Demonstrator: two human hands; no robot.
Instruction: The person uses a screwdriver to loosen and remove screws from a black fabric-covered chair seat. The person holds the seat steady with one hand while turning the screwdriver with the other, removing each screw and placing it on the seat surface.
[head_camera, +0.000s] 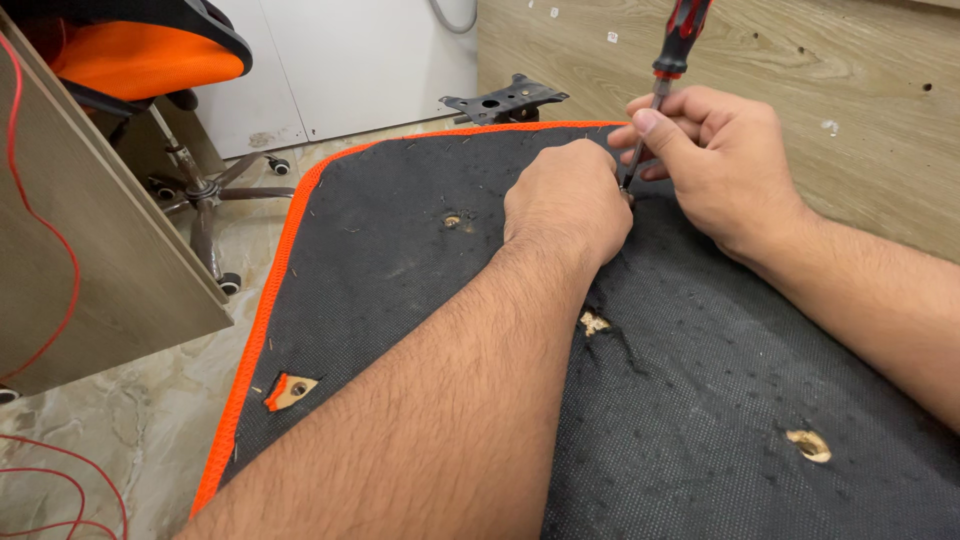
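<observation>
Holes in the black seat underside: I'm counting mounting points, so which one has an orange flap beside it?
The triangular hole near the orange-trimmed left edge; the other holes show only bare wood.

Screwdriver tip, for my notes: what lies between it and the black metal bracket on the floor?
Head view: only dark fabric of the seat underside and its orange piping lie between screwdriver and bracket.

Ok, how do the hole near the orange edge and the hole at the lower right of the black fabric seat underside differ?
The torn hole by the orange piping is triangular, with a flap of orange trim folded beside it; the torn hole at lower right is a ragged oval with no orange. The first shows a dark round socket in the pale wood; the second shows only pale wood. Both pierce the black fabric seat underside, clear of the left hand and right hand.
</observation>
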